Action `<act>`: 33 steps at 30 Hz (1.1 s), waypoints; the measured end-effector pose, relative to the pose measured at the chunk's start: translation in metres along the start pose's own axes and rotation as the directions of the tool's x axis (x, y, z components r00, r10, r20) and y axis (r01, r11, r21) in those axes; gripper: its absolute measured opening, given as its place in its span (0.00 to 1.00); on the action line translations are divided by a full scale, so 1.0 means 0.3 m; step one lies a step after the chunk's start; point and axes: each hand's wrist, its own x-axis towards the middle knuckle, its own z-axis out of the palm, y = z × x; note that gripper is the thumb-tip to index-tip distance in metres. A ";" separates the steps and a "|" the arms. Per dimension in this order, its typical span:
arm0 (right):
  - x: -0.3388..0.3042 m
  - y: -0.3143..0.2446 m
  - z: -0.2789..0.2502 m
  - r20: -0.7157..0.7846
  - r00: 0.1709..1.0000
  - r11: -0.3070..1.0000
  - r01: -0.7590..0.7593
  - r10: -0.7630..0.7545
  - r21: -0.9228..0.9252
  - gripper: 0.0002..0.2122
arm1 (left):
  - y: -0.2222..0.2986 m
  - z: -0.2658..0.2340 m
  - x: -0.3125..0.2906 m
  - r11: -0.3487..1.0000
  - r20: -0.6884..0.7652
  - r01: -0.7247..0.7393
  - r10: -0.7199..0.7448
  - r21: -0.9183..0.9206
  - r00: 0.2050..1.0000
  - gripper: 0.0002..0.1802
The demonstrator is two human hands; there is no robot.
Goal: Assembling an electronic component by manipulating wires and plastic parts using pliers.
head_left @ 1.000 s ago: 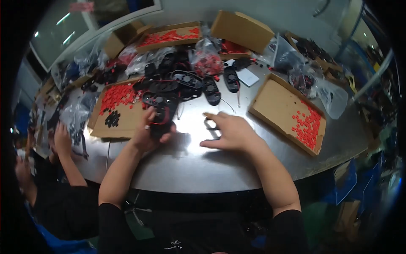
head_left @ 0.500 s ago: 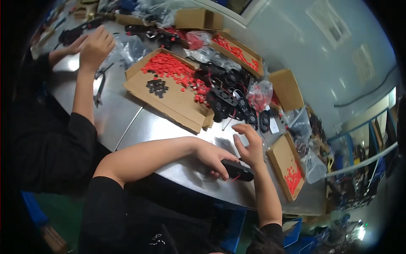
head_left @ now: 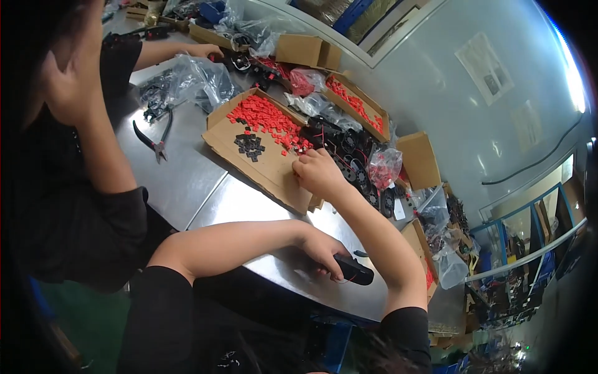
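Left hand [head_left: 322, 252]: grips black casing [head_left: 358, 272], near side of surface [head_left: 180, 193]
Right hand [head_left: 316, 172]: curled over cardboard tray [head_left: 272, 177]; cannot tell if gripping
Pliers [head_left: 160, 151]: far left, on surface

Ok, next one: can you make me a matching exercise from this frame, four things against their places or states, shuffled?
1. Wearer's left hand
2. Wearer's right hand
3. Pliers
4. Small black pieces

A. Lying on the metal tabletop, handles spread
B. Piled beside red pieces
C. Holding a black oblong part
D. Curled over the cardboard tray

Pairs: 1-C; 2-D; 3-A; 4-B
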 end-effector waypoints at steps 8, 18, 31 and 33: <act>-0.408 -0.068 -0.224 -0.125 0.928 0.689 -0.164 0.350 0.706 0.12 | 0.031 0.020 -0.026 0.999 -0.207 0.041 -0.048 -0.035 0.977 0.29; -0.837 -0.208 0.019 0.178 0.423 -0.329 0.316 0.888 0.890 0.10 | -0.007 0.010 0.023 0.954 -0.616 -0.232 0.070 -0.188 0.785 0.34; -0.809 -0.236 -0.019 0.308 0.681 -0.596 0.235 0.665 0.768 0.10 | 0.053 0.057 0.070 0.993 -0.673 -0.086 0.115 0.077 0.730 0.49; -0.807 -0.245 -0.039 0.294 0.701 -0.607 0.245 0.650 0.756 0.11 | 0.042 0.067 0.082 0.994 -0.664 -0.096 0.111 0.059 0.739 0.51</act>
